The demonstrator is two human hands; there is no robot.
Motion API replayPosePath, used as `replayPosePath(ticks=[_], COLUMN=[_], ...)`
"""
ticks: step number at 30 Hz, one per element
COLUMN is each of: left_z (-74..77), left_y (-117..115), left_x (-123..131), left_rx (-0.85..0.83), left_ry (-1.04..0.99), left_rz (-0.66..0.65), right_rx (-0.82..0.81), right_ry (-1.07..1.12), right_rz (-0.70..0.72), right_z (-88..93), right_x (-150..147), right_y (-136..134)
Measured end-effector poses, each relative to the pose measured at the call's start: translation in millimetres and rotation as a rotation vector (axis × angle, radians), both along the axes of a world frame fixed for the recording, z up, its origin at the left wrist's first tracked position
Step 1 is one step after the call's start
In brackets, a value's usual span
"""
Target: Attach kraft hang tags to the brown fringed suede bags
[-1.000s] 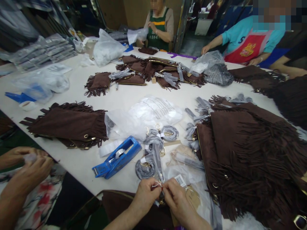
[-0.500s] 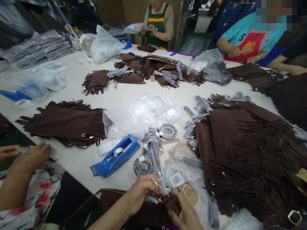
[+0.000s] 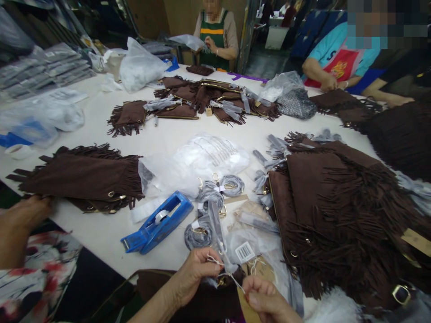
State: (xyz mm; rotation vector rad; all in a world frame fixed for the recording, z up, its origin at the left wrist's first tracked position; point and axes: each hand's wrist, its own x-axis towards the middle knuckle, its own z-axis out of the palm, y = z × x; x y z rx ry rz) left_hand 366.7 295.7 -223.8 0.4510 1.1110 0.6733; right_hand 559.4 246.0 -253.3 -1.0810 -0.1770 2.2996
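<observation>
My left hand pinches one end of a thin white string, low in the middle of the head view. The other end is between the fingertips of my right hand, so the string runs taut between them. A brown card tag hangs below my right fingers. Beneath both hands lies a dark brown bag with a gold zip edge, largely covered by my forearms. A grey wrapped strip reaches down to the string, near gold hardware on the bag.
A blue tape dispenser and coiled grey straps lie ahead. Fringed brown bags are piled right, with another stack left. A barcoded plastic bag is beside my right hand. A co-worker's hand touches the left stack.
My right hand has closed its fingers on the string and pulled it taut, the tag now hanging below. The co-worker's hand at left has moved to the stack of bags. The view has shifted slightly.
</observation>
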Motion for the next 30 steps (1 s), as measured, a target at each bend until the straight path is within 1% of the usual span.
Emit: replayPosePath(ticks=[2,4,6,8,10,13,15,16,17,18,20,22,23,24,25,26,27,30], left_z=[2.1,3.0,3.1,3.9,7.1,15.8,20.7,22.0,22.4,21.9,19.4,16.8,16.3,16.7,18.1,20.6,24.0,38.5], left_y=[-3.4,-7.1,-10.9,-14.5,-17.9,-23.6,-29.6,-33.3,-37.4,-41.5,-47.9,-49.8,-48.8,-46.7,-44.1,-41.3,-38.7,-35.7], left_x=[-0.3,-3.4,-9.0,-16.1,-22.7,-28.0,-27.2,-25.7,-23.6,-21.1,-16.0,-11.8,-10.3,-9.4,-9.2,-9.7,-11.1,-22.5], left_rx=[0.028,0.071,0.12,0.192,0.309,0.528,0.612,0.617,0.588,0.529,0.355,0.194,0.15,0.145,0.179,0.252,0.362,0.807], left_ry=[0.009,0.016,0.034,0.098,0.212,0.41,0.45,0.42,0.361,0.287,0.175,0.18,0.229,0.303,0.392,0.492,0.6,0.907], left_rz=[-0.004,-0.012,-0.027,-0.068,-0.159,-0.358,-0.491,-0.531,-0.53,-0.481,-0.274,-0.069,-0.018,-0.012,-0.042,-0.091,-0.146,-0.264], right_rx=[-0.042,-0.072,-0.087,-0.094,-0.112,-0.144,-0.158,-0.157,-0.155,-0.148,-0.125,-0.084,-0.053,-0.02,0.006,0.024,0.033,0.069], right_ry=[0.063,0.051,-0.002,-0.066,-0.117,-0.151,-0.158,-0.149,-0.131,-0.107,-0.049,-0.014,-0.012,-0.019,-0.03,-0.046,-0.068,-0.198], right_rz=[0.009,0.027,-0.02,-0.096,-0.156,-0.217,-0.249,-0.263,-0.271,-0.271,-0.252,-0.221,-0.212,-0.207,-0.205,-0.202,-0.2,-0.211], right_z=[5.4,6.3,5.0,3.4,2.3,1.7,1.8,1.9,2.2,2.7,4.1,6.1,7.1,7.8,8.1,7.7,6.6,-1.0], right_x=[-12.4,-24.1,-32.1,-36.4,-38.8,-43.2,-47.3,-49.6,-52.0,-54.3,-58.5,-61.9,-63.2,-63.9,-64.1,-63.7,-62.6,-55.9], right_y=[1.4,1.8,2.0,2.4,3.0,3.1,2.2,1.4,0.5,-0.6,-3.0,-5.2,-6.1,-7.0,-7.9,-8.8,-9.8,-14.6])
